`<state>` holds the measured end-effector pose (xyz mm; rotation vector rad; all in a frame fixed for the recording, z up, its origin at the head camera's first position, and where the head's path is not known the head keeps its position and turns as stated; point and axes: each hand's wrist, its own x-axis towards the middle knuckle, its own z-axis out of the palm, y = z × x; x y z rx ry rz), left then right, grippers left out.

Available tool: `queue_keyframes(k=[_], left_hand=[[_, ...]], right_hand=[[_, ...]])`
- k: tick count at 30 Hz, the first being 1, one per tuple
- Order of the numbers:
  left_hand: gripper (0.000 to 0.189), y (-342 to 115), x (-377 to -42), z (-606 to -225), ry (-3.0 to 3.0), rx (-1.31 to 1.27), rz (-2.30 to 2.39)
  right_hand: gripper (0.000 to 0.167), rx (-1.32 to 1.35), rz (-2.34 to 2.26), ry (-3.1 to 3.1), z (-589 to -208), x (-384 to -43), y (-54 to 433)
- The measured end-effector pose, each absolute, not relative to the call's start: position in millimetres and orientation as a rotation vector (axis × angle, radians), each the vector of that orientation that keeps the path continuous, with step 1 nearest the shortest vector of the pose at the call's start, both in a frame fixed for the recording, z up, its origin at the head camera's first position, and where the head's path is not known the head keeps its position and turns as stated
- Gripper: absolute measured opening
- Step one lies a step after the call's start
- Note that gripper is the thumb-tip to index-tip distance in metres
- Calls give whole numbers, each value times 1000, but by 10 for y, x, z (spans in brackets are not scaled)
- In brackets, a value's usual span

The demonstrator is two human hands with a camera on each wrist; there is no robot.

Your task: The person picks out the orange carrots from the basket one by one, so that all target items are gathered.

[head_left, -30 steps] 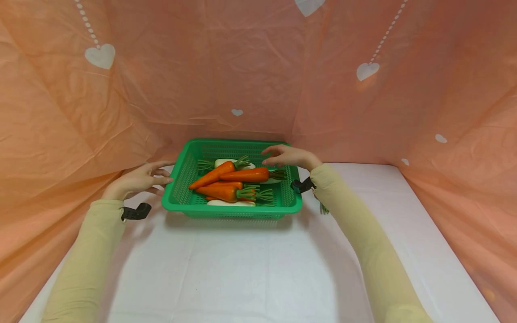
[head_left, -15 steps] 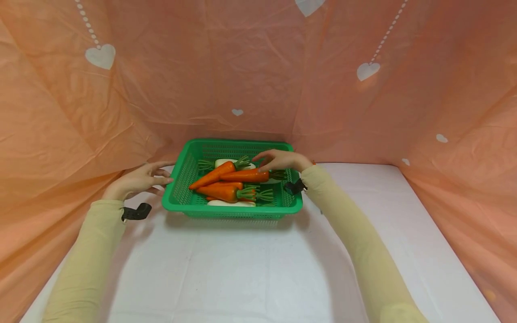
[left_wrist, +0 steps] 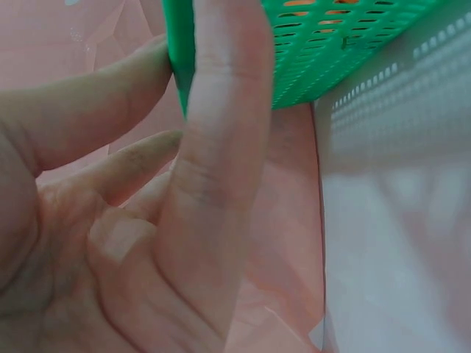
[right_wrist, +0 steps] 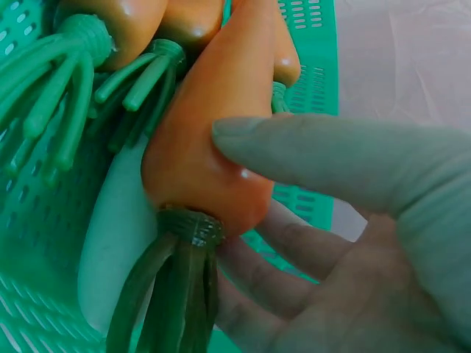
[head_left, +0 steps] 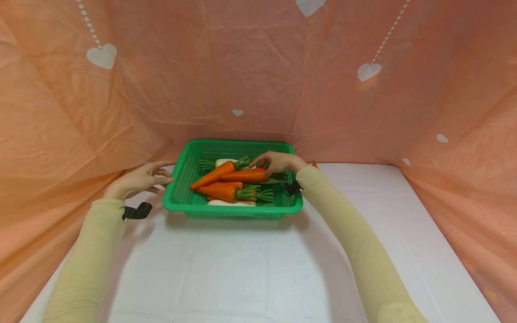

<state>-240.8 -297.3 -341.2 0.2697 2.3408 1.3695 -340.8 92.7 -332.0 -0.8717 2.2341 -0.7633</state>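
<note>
In the head view, a green plastic basket (head_left: 232, 211) holds several orange carrots with green stems and several white radishes. My right hand (head_left: 278, 162) reaches over its right side and holds the upper carrot (head_left: 244, 175) near the stem end. In the right wrist view, the thumb lies on one side of this carrot (right_wrist: 213, 147), with fingers on the other side and partly behind it. Another carrot (head_left: 214, 175) slants beside it. At the basket's left rim, my left hand (head_left: 139, 179) touches the edge with fairly straight fingers; in the left wrist view they lie around the rim.
A white cloth covers the table (head_left: 242, 269). An orange curtain (head_left: 258, 67) with white hearts hangs close behind the basket and along both sides. An orange tip (head_left: 315, 165) shows past the right wrist, mostly hidden by the arm. White radishes (head_left: 231, 203) lie under the carrots.
My right hand has moved left and down from above the basket's right end onto the upper carrot and taken hold of it. The left hand and basket look unmoved.
</note>
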Motion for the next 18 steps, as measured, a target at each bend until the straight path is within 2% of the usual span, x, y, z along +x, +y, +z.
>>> queue_keyframes(k=[11,18], left_hand=[[70,-2959,-2429,-3395,2339,287,1378],[71,-2964,-2383,-3397,2347,287,1367]], right_hand=[[52,-928,-709,2300,-3184,-3312,980],[48,-940,-849,2260,-3040,-3254,1089]])
